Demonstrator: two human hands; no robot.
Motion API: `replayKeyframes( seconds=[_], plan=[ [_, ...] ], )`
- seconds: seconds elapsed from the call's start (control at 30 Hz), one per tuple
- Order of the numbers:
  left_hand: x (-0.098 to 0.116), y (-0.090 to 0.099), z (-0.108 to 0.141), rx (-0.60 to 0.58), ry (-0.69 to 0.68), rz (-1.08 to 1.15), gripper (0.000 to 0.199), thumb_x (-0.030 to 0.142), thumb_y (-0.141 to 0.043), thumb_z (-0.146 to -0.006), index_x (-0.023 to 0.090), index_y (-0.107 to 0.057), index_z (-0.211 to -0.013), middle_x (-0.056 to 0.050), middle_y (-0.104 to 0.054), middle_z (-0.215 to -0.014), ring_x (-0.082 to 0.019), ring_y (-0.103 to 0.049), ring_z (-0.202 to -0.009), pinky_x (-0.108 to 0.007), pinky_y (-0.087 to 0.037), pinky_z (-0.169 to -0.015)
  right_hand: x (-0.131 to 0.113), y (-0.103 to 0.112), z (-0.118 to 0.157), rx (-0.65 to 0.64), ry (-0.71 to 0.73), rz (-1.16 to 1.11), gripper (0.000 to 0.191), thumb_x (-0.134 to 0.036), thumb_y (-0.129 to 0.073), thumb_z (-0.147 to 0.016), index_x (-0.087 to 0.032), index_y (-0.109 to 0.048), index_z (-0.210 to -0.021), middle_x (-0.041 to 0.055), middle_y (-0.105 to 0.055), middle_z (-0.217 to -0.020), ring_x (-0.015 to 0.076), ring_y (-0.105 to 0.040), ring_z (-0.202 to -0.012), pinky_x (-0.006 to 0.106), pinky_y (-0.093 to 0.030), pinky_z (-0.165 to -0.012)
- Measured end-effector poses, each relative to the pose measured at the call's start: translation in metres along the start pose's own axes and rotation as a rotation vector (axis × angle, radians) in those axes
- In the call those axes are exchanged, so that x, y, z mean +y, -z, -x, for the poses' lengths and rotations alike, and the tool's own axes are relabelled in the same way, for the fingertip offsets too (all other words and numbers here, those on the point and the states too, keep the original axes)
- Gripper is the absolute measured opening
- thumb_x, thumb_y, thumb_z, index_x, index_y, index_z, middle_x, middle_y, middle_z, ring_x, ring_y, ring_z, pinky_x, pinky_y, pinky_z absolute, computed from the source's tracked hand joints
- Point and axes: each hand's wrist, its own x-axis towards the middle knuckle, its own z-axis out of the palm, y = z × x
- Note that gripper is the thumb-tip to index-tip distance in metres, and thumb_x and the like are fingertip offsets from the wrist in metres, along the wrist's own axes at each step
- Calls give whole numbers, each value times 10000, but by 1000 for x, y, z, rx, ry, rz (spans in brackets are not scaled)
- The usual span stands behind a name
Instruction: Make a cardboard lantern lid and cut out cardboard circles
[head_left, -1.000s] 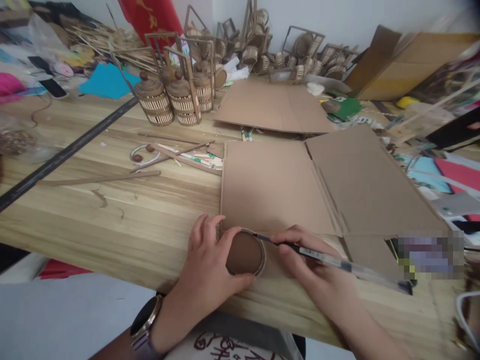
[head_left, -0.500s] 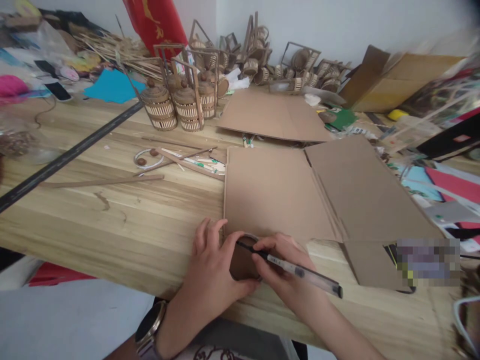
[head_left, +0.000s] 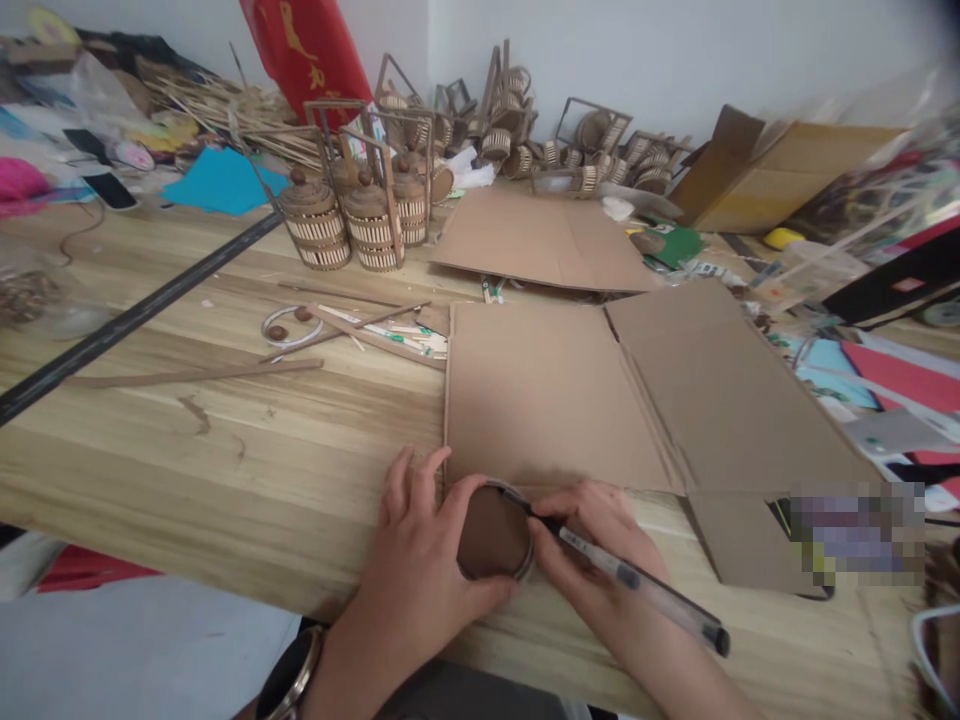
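Observation:
My left hand [head_left: 427,560] curves its thumb and forefinger around a thin round ring [head_left: 526,572], pressing it down at the near edge of the flattened cardboard [head_left: 547,390]. Dark brown surface shows inside the ring. In my right hand [head_left: 607,550] a black-capped gel pen with a clear barrel [head_left: 645,585] is pinched between thumb and fingers. Its tip reaches the inside of the ring's upper right rim. Whether a line has been drawn there is too small to make out.
Small slatted wooden buckets with handles [head_left: 311,225] stand at the back left. A second cardboard sheet [head_left: 547,235] lies behind. A long black strip [head_left: 142,315] crosses the left side. Wood strips [head_left: 202,373] lie on the table. An open box [head_left: 780,180] stands back right.
The pen tip has moved right along the ring's inner rim, and my right hand has shifted right with it. More of the ring's inside shows. My left hand keeps its hold.

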Motion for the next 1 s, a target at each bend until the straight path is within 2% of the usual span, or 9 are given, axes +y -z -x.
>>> replayKeyframes(
  seconds=[0.1, 0.23, 0.4, 0.53, 0.67, 0.8, 0.9, 1.0],
  plan=[
    [0, 1, 1, -5, -12, -21, 761, 322, -899, -559, 244, -578, -1244, -157, -374, -1403, -517, -221, -1377, -740, -326, -1049, 1, 10, 4, -33, -31, -10, 153, -146, -523, -935, -280, -580, -983, -17, -701, -771, 192, -666, -675, 325, -503, -644],
    [0, 1, 2, -4, -50, -53, 757, 341, -888, -578, 221, -578, -1259, -165, -402, -1398, -514, -250, -1358, -736, -350, -1036, 4, 13, 5, -96, 28, 29, 254, -108, -461, -955, -284, -574, -1101, -1, -737, -827, 196, -693, -708, 313, -525, -633],
    [4, 4, 0, -10, -77, -80, 749, 342, -900, -569, 178, -606, -1238, -173, -488, -1334, -493, -338, -1311, -694, -400, -1021, 6, 2, 6, -191, 68, 68, 194, -116, -542, -905, -241, -575, -1049, 76, -750, -1052, 263, -689, -943, 388, -529, -750],
    [10, 9, -2, -60, -92, -105, 756, 370, -900, -594, 134, -603, -1248, -164, -577, -1245, -448, -448, -1220, -648, -440, -1005, 7, 0, 9, -244, 52, 105, 200, -118, -590, -885, -245, -554, -1035, 73, -736, -1146, 292, -641, -1060, 444, -469, -852],
    [14, 13, -5, -105, -116, -148, 738, 390, -890, -633, 120, -594, -1253, -149, -633, -1180, -423, -513, -1145, -626, -487, -961, 8, 1, 10, -248, 31, 63, 191, -106, -592, -892, -251, -539, -1006, 47, -742, -1151, 279, -627, -1091, 445, -410, -901],
    [18, 14, -5, -143, -142, -141, 713, 296, -889, -658, 116, -555, -1262, -144, -641, -1161, -361, -583, -1079, -559, -547, -924, 8, 0, 11, -254, 20, 51, 187, -106, -579, -903, -257, -534, -1004, 51, -742, -1159, 280, -624, -1103, 450, -375, -916],
    [19, 13, -1, -144, -163, -133, 582, 236, -877, -679, 138, -572, -1165, -146, -638, -1182, -337, -615, -1082, -522, -572, -915, 9, -2, 12, -262, 18, 53, 187, -103, -577, -907, -255, -527, -1002, 59, -737, -1172, 277, -618, -1116, 449, -362, -922],
    [19, 12, 4, -121, -220, -199, 484, 231, -855, -711, 145, -585, -1104, -183, -631, -1239, -359, -621, -1129, -519, -581, -918, 10, -1, 12, -268, 16, 48, 191, -89, -552, -911, -254, -509, -999, 69, -734, -1177, 272, -611, -1129, 445, -356, -919]
  ],
)
